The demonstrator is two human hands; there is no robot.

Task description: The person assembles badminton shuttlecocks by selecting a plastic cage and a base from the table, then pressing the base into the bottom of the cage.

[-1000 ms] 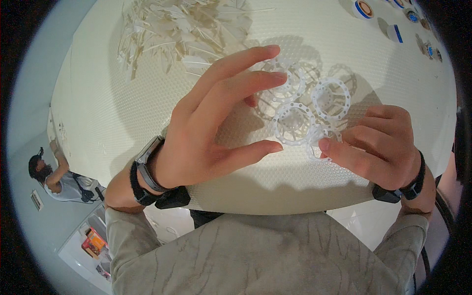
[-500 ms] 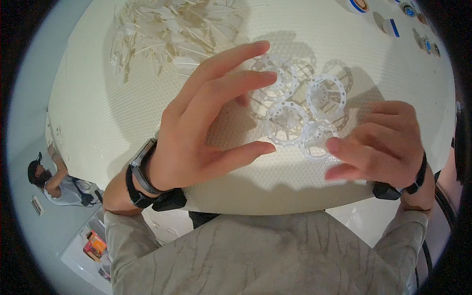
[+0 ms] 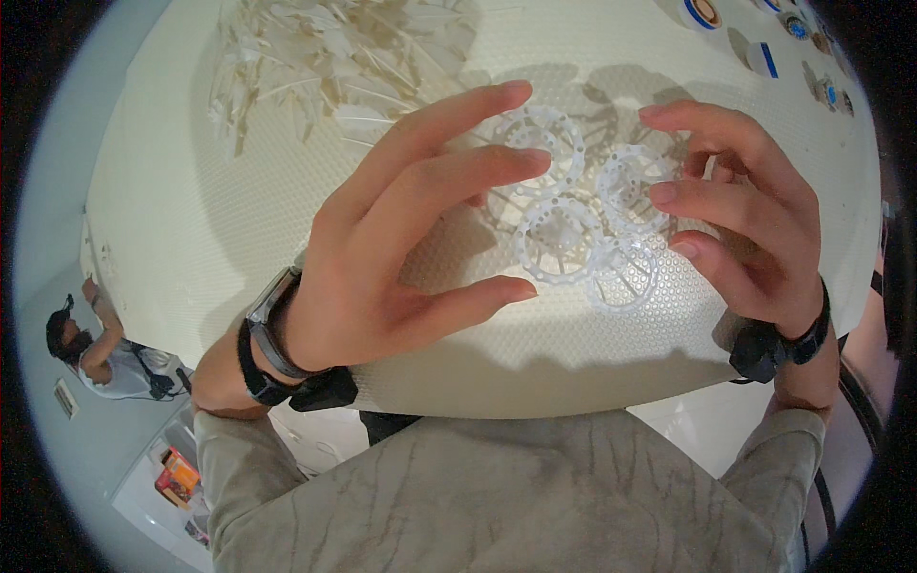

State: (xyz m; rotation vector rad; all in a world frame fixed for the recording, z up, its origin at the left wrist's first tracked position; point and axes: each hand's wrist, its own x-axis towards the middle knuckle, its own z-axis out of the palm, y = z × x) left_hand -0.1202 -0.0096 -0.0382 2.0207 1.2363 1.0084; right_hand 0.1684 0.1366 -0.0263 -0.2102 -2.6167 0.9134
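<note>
Several clear plastic rings with holes round their rims and thin ribs stand close together on the table. My left hand point(image 3: 382, 224) arches over their left side, fingers spread, its fingertips in front of the far-left ring point(image 3: 565, 134). Beside it lies the middle ring point(image 3: 559, 274). On the other side my right hand point(image 3: 750, 210) is open, fingers curved and apart, its fingertips at the right ring point(image 3: 611, 181). The nearest ring point(image 3: 623, 304) sits toward the table's front edge. I cannot tell whether any fingertip touches a ring; neither hand grips one.
A heap of white feathers point(image 3: 325, 67) lies at the far left of the textured cream table point(image 3: 258, 229). Small round pieces with blue parts point(image 3: 797, 27) and a white disc with a blue edge point(image 3: 767, 60) are at the far right. Another person point(image 3: 95, 349) is at the left.
My right hand has moved up and away from the nearest ring, and its fingers have spread open beside the right ring. My left hand has hardly moved.
</note>
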